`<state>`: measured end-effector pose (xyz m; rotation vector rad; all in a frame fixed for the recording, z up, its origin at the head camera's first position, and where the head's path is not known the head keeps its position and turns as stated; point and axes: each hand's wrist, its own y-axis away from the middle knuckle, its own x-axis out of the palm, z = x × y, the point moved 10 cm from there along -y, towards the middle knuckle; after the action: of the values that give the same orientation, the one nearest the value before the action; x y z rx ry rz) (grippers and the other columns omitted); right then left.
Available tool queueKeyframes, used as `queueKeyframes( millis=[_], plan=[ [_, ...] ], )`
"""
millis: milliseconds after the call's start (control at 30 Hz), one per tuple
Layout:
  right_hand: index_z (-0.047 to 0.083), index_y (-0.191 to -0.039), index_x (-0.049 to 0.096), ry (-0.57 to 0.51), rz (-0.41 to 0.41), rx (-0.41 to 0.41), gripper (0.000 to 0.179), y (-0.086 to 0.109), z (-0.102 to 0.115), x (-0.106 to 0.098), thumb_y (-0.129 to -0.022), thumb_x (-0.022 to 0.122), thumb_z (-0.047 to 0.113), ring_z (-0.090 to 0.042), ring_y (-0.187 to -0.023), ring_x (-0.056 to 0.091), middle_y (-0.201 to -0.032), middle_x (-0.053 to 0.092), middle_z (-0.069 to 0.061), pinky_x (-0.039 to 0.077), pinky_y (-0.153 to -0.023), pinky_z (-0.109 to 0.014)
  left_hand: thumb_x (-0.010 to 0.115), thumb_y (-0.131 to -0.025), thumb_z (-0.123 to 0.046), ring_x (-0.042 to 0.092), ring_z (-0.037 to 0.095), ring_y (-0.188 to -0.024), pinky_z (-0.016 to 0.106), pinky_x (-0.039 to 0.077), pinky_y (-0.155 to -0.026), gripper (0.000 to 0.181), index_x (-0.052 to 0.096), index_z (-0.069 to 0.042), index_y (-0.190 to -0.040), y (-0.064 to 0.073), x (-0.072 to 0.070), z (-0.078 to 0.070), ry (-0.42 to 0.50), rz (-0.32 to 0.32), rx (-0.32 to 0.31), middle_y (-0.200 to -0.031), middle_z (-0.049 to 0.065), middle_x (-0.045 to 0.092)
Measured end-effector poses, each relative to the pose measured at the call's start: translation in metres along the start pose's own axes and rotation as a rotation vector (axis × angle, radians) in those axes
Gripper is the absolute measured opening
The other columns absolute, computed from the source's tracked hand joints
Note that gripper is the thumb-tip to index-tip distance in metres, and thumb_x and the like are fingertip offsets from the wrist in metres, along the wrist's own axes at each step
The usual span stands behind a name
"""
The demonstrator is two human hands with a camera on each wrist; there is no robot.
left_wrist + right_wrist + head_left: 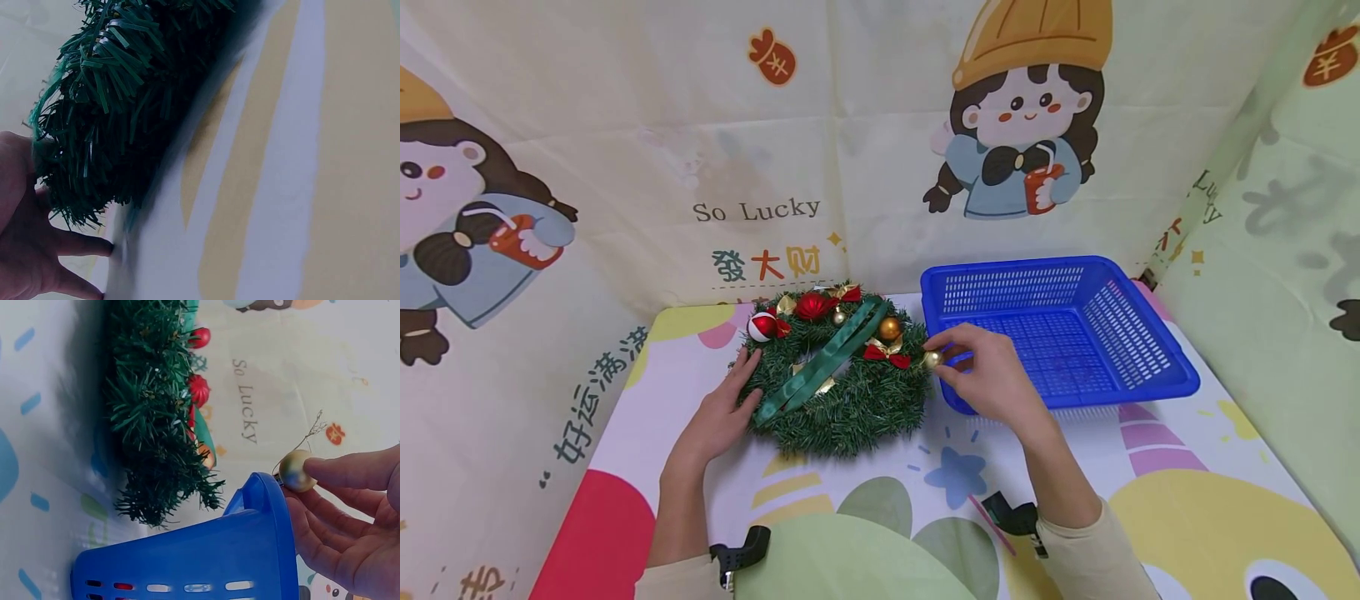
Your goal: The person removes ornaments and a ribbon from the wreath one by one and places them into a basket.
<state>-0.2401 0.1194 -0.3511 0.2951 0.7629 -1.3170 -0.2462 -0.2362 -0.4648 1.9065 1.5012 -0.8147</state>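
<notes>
A green wreath (857,412) lies on the table, with red and gold ornaments on its upper part and a green ribbon (823,358) across it. My left hand (718,417) rests against the wreath's left side, its fingers spread, as the left wrist view shows too. Between thumb and fingertips my right hand (992,375) pinches a small gold bauble (297,470) with a thin wire loop. In the head view that bauble is beside the wreath's right edge, close to a red bow (887,357). The right wrist view has it just past the basket's rim.
A blue plastic basket (1165,354) with slotted walls stands to the right of the wreath, partly behind my right hand. Cartoon-printed cloth (880,167) hangs as a wall behind the table. The tabletop (880,492) carries a colourful print.
</notes>
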Motion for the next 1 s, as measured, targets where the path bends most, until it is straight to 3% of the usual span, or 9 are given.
queueKeyframes(
  millis=[1000],
  plan=[
    [0.012,-0.112,0.077,0.030,0.018,0.099,0.023,0.000,-0.018,-0.013,-0.092,0.075,0.001,-0.027,-0.101,0.072,-0.113,0.074,-0.008,0.064,-0.088,-0.045,0.046,-0.112,-0.025,0.008,0.047,-0.160,0.071,0.017,-0.123,0.067,0.012,-0.022,-0.170,-0.001,0.001,0.003,0.006,0.000,-0.002,-0.177,0.007,0.000]
  ],
)
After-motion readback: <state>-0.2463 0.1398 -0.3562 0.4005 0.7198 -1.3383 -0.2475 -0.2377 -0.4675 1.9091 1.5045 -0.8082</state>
